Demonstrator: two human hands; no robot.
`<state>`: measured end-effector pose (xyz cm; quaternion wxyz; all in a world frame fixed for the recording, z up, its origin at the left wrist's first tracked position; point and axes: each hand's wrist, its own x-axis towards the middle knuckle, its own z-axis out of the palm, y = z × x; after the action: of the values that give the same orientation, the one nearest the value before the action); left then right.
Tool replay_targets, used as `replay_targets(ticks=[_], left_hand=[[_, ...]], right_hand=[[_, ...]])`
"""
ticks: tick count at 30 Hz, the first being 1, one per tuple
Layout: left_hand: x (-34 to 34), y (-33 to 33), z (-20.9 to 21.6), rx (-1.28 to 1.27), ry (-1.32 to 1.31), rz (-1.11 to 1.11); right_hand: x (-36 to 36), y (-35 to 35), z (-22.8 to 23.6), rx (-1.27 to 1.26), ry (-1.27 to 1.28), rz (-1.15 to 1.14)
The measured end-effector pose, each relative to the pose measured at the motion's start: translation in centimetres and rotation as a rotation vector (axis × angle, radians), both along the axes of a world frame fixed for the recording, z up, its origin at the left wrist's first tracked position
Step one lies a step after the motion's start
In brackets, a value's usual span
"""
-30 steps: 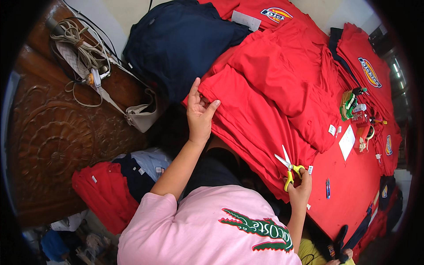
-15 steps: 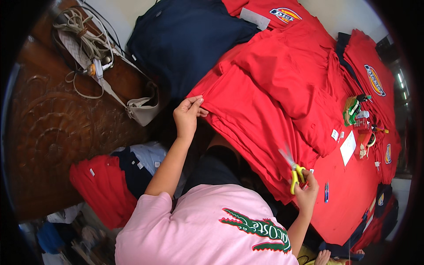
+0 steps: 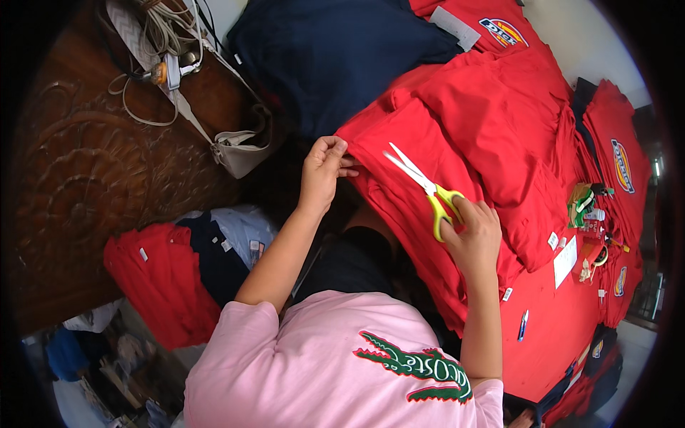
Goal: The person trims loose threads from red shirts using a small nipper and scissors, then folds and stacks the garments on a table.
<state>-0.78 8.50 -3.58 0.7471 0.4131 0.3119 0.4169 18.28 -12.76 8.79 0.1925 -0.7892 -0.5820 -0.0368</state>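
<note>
Head view: below and right of the navy cloth (image 3: pixel 335 60) lie red garments (image 3: pixel 460 153); below it, the left hand (image 3: pixel 325 171) pinches their edge; lower right, the right hand (image 3: pixel 474 232) grips yellow-handled scissors (image 3: pixel 431 190), blades slightly parted. Keep the edge taut, tips clear.

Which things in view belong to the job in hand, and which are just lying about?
Job in hand:
Red cloth, its edge pinched by the left hand
Yellow-handled scissors, held in the right hand

Apparently just lying about:
Navy cloth
Beige bag
White paper
Small blue tool
Coiled cord
</note>
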Motion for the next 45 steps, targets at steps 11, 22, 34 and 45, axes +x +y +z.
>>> replay_targets(ticks=[11,22,34,45], left_hand=[[-0.4,0.2,0.2,0.008,-0.012,-0.045],[-0.2,0.2,0.2,0.024,-0.028,-0.031],[-0.1,-1.5,2.1,0.558,0.454,0.165],[-0.4,0.1,2.0,0.379,0.507,0.131]], right_hand=[[-0.4,5.9,-1.8,-0.022,-0.233,0.101],[-0.4,6.0,-2.7,-0.009,-0.203,0.071],[3.3,-6.0,-1.4,-0.011,0.255,-0.704],[4.3,-21.2,-0.9,-0.086,0.155,-0.938]])
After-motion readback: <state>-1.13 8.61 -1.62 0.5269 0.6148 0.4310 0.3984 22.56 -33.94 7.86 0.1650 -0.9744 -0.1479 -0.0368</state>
